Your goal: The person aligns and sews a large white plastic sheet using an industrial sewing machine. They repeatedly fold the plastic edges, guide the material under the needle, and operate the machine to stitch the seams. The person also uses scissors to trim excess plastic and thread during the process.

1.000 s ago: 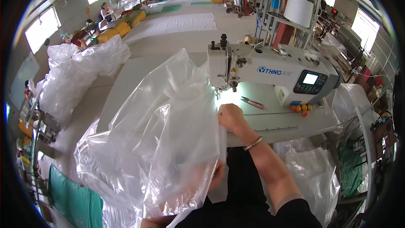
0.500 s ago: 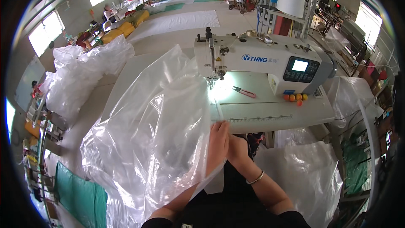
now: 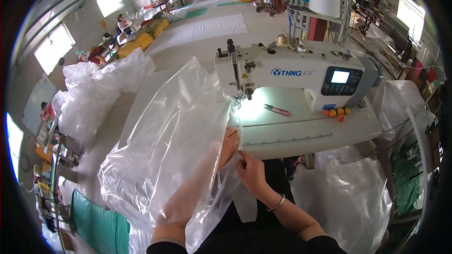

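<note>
A large clear plastic sheet (image 3: 174,131) spreads over the left of the sewing machine's table, its right edge running up to the lit needle area. My left hand (image 3: 229,145) is closed on that edge below the presser foot, its forearm seen through the film. Just nearer me, my right hand (image 3: 252,171) pinches the same edge, thumb and forefinger together. The white sewing machine (image 3: 292,68) stands ahead with its lamp and screen lit. Film hides part of my left hand.
Red-handled thread snips (image 3: 277,110) lie on the machine bed, right of the needle. Several small orange and yellow balls (image 3: 340,112) sit by the machine's base. Piled clear film (image 3: 89,99) stands at left; more film (image 3: 346,193) hangs at right. A white thread cone (image 3: 325,0) stands behind.
My hands have moved apart: the left went up along the edge toward the needle, the right now pinches below it. The sheet has shifted and folded lower near the machine.
</note>
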Demonstrator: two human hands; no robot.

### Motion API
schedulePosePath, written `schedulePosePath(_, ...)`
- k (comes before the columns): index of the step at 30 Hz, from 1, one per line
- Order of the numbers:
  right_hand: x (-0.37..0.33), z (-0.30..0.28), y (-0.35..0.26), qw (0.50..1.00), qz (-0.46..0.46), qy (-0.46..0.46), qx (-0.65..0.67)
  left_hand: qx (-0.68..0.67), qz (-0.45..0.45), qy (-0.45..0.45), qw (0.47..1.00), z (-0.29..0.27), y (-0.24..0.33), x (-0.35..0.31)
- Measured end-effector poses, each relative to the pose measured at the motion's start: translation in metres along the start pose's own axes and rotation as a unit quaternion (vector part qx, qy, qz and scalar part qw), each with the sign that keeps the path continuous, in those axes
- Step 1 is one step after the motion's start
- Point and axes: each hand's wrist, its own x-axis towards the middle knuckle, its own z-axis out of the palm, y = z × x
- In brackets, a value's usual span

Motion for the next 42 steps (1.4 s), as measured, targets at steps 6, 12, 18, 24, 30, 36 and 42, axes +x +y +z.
schedulePosePath(6,0.032,0.003,0.006,0.997,0.059,-0.027,0.031,-0.082,0.01,0.037,0.996,0.014,-0.032,0.03)
schedulePosePath(12,0.04,-0.005,-0.023,0.952,0.203,-0.047,0.222,-0.067,-0.001,0.049,0.997,0.026,-0.056,0.052)
schedulePosePath(18,-0.023,-0.003,-0.006,0.833,0.323,-0.2,0.403,-0.041,-0.037,-0.089,0.994,0.0,-0.036,0.048)
schedulePosePath(24,-0.03,-0.074,-0.013,0.955,0.182,-0.153,0.175,0.047,0.002,-0.18,0.983,-0.031,0.013,0.001)
schedulePosePath(30,-0.019,-0.091,-0.007,0.984,-0.038,-0.174,0.006,-0.031,-0.056,-0.144,0.988,-0.028,0.074,-0.046)
schedulePosePath(36,0.067,-0.052,0.007,0.984,-0.071,-0.045,-0.16,-0.061,-0.055,-0.1,0.992,-0.028,0.098,-0.051)
schedulePosePath(42,0.069,-0.015,0.008,0.962,-0.037,-0.037,-0.266,-0.116,-0.074,-0.062,0.988,-0.038,0.081,-0.053)
